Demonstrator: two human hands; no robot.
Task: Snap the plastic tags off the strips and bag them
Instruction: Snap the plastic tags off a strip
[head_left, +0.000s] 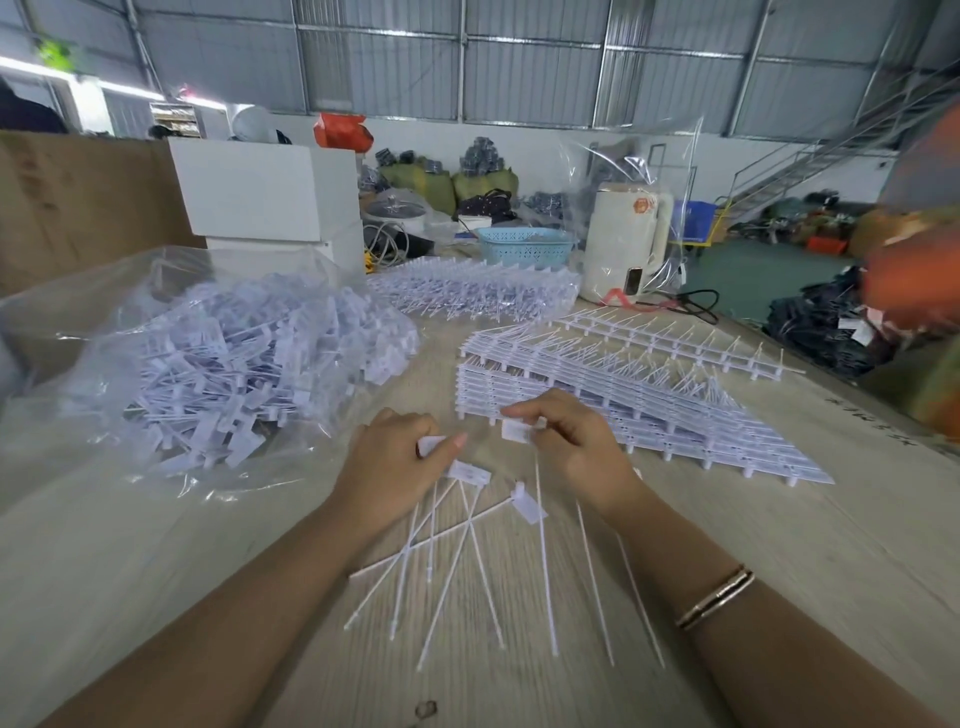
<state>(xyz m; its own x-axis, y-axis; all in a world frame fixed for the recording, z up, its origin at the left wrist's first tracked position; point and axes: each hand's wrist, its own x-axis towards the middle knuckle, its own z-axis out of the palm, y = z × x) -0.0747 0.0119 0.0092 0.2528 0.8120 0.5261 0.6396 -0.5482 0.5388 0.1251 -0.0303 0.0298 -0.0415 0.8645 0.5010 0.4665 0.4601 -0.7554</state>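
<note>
The left hand (392, 457) pinches one white tag (431, 446) between thumb and fingers. The right hand (563, 441) pinches another tag (516, 431) the same way. Both hands are near the middle of the table (779, 519), a bit toward the near edge. Loose tags (467, 551) with long thin tails lie on the table just under the hands. The stack of strips (623, 410) sits just beside the right hand, toward the right edge. The clear bag (208, 364) full of tags lies toward the left edge.

What could go wrong? The thin tails cross over each other, so a pull on one could drag the others and scatter them. A tag could slip from the fingertips, because the pinch is small. The bag's mouth is floppy, so tags could miss it and slide onto the table.

What is hard to see? The left fingers hide most of their tag. I cannot tell if the two held tags are joined to each other or apart. The bag's opening is not clear to see. An orange blur (914, 270) at the right edge is too fuzzy to name. The far pile of strips (472, 286) is too tangled to count.
</note>
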